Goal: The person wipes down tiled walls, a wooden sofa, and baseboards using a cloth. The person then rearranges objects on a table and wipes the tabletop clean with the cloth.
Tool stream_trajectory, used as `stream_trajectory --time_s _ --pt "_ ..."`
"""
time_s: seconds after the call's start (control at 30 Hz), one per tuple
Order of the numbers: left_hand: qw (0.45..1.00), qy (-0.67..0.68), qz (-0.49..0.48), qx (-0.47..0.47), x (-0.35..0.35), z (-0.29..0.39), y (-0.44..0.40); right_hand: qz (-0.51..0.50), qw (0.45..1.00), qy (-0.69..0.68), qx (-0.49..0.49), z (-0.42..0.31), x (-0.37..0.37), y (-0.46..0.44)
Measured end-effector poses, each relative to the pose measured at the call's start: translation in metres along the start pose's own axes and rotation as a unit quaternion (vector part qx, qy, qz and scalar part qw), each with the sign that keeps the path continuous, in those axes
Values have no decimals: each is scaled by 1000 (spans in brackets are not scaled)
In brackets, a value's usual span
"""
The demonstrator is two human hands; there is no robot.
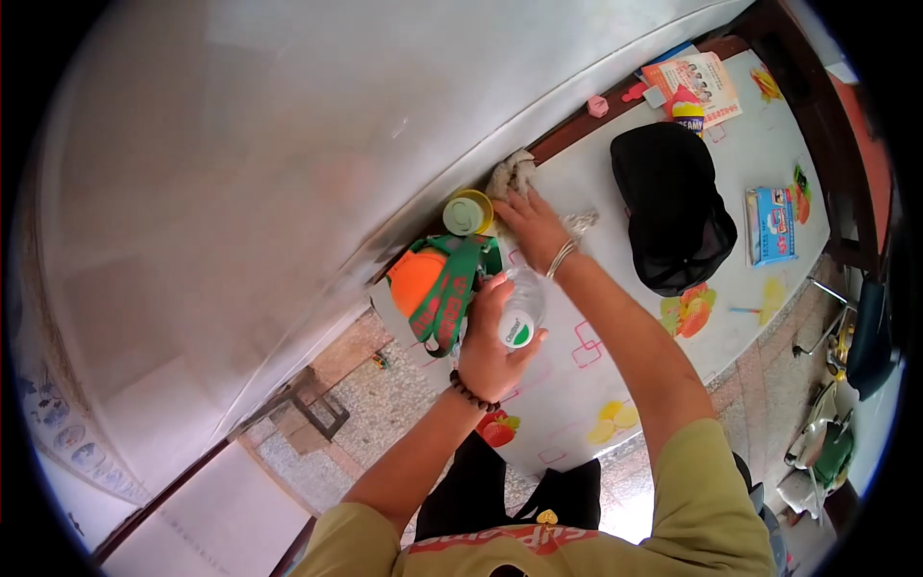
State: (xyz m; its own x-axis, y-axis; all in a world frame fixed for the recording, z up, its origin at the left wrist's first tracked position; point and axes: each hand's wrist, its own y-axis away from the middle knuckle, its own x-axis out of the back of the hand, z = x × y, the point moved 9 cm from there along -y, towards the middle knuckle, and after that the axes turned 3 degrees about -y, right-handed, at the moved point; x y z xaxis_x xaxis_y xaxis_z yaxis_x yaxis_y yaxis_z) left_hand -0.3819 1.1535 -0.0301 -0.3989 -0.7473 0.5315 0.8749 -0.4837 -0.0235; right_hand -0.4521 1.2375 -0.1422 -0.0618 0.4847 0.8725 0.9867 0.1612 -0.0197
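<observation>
My left hand [490, 351] is wrapped round a clear plastic bottle [524, 288] with a white and green cap, tilted so the cap faces me. Close to the wall, my right hand [534, 231] presses on a greyish cloth [511, 173], its fingers bent over it; part of the cloth shows on the other side of the hand. Just left of those fingers stands a yellow can [468, 213] with a pale lid. Beside my left hand lie an orange round object [415, 281] and a green strap [452, 298] with red lettering.
On the patterned table [567, 385] lie a black cap [673, 207] and a blue packet [771, 226]. Papers [697, 82], a small pink object [597, 106] and a colourful container [687, 111] are at the far end. A wall [288, 144] borders the left side.
</observation>
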Motion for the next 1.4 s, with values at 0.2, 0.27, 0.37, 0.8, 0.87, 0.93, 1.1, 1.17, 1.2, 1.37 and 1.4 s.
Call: stream_trajectory --time_s 0.2,0.27,0.37,0.8,0.87,0.93,1.1,1.17,1.2,1.37,1.4 --pt "1000 10 -7 1 -2 -4 0 -103 994 25 17 22 0 1" --pt "1000 13 -6 -2 -4 -6 2 -86 991 100 -26 44 7 -5" --pt "1000 3 -9 -11 -3 -4 1 -29 988 100 -117 76 17 -7" --pt "1000 0 5 -23 -3 -3 2 -10 992 58 -112 82 9 0" --pt "1000 10 12 -9 -4 -9 5 36 999 32 -22 48 3 19" --pt "1000 -1 -7 -22 -5 -2 4 44 998 40 30 28 4 42" --pt "1000 4 5 -13 -6 -6 4 11 998 2 -55 16 10 131" --pt "1000 5 6 11 -9 -8 3 -22 994 -24 -101 8 12 181" --pt "1000 -8 7 22 -9 -7 2 -29 992 -39 -119 4 12 209" --pt "999 19 17 38 -10 -12 2 -76 973 -16 -217 -13 -5 350" --pt "999 21 10 33 -11 -8 1 -94 972 -6 -217 -18 -10 372"
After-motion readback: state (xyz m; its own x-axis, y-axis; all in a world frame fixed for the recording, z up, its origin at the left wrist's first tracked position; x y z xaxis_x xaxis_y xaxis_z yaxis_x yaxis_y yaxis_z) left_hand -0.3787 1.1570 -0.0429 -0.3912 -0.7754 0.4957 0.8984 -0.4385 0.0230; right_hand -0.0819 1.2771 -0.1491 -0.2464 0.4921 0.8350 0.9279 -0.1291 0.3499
